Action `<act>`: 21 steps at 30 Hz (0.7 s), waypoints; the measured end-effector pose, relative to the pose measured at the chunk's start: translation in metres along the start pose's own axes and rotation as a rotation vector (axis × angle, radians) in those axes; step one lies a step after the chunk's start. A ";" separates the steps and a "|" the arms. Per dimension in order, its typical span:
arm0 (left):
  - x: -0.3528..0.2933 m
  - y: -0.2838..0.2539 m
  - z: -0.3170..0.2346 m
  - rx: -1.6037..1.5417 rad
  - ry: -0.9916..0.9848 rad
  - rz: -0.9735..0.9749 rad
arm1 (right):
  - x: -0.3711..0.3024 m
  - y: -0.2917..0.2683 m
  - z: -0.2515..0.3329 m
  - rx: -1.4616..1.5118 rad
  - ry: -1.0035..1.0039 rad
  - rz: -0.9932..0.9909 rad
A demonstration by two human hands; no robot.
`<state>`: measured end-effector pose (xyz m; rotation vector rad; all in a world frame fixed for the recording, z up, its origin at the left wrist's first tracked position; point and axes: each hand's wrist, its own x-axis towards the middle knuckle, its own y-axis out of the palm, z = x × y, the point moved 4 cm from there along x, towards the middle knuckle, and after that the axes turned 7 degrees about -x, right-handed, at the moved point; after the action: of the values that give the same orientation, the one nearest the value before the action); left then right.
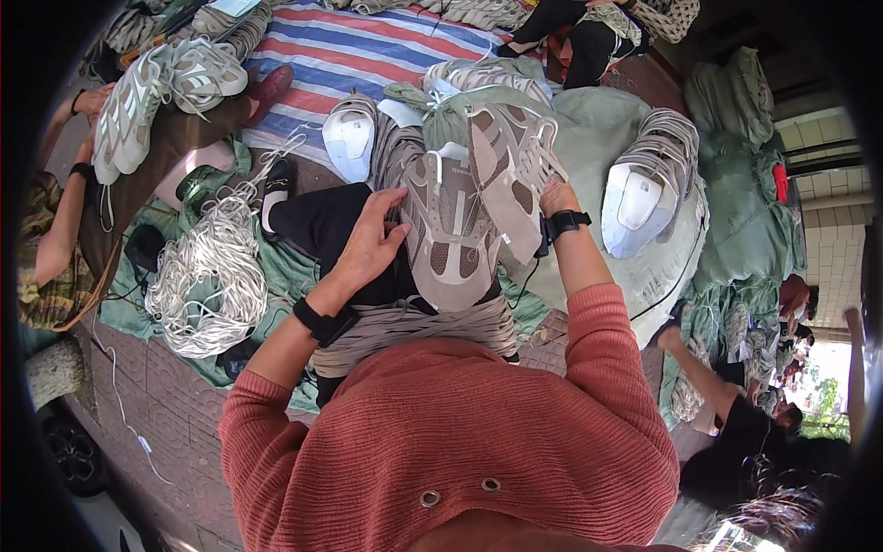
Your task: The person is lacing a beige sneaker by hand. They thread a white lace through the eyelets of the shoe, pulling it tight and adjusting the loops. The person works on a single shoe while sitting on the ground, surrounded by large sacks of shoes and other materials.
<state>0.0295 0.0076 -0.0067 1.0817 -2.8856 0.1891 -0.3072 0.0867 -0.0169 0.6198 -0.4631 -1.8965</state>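
A flat grey-brown shoe upper with mesh panels and a white-edged tongue lies over my lap, toe toward me. My left hand is at its left edge, fingers bent and thumb against the side; the fingertips are partly hidden. My right hand grips a second matching upper, tilted beside the first and overlapping its right side. Pale laces run through this second upper near my fingers. Across my thighs lies a bundle of flat grey-beige laces.
Stacked uppers with white toe pieces lie on a green sack at right; another stack stands ahead. A large coil of white laces is at left. Beside me, a co-worker's hand is near hanging uppers. Striped sheeting covers the ground ahead.
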 end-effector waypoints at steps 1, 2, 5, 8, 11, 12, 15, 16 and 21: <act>0.001 0.000 -0.001 0.008 0.015 0.006 | -0.006 0.001 0.002 -0.014 -0.014 -0.026; 0.002 0.000 -0.001 0.010 0.009 0.004 | -0.010 0.001 0.003 -0.021 -0.020 -0.059; 0.008 0.000 0.002 0.059 -0.052 -0.045 | -0.021 0.004 0.003 -0.051 -0.043 -0.120; 0.023 0.006 0.003 0.220 -0.121 -0.154 | -0.022 0.009 0.005 -0.073 -0.053 -0.173; 0.047 0.006 -0.002 0.351 -0.115 -0.166 | -0.020 0.015 0.010 -0.093 -0.071 -0.187; 0.055 0.005 -0.001 0.344 -0.170 -0.136 | -0.019 0.017 0.014 -0.102 -0.087 -0.174; 0.077 0.000 -0.022 0.386 -0.256 -0.084 | -0.023 0.000 0.033 -0.124 -0.187 -0.083; 0.085 -0.004 -0.029 0.413 -0.272 -0.081 | -0.024 -0.008 0.042 -0.129 -0.225 -0.040; 0.115 -0.108 0.022 -0.672 -0.061 -0.544 | -0.035 -0.015 0.066 -0.127 -0.233 0.038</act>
<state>0.0142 -0.1507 -0.0079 1.6219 -2.2595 -0.7742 -0.3474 0.1268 0.0340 0.3059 -0.4947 -1.9539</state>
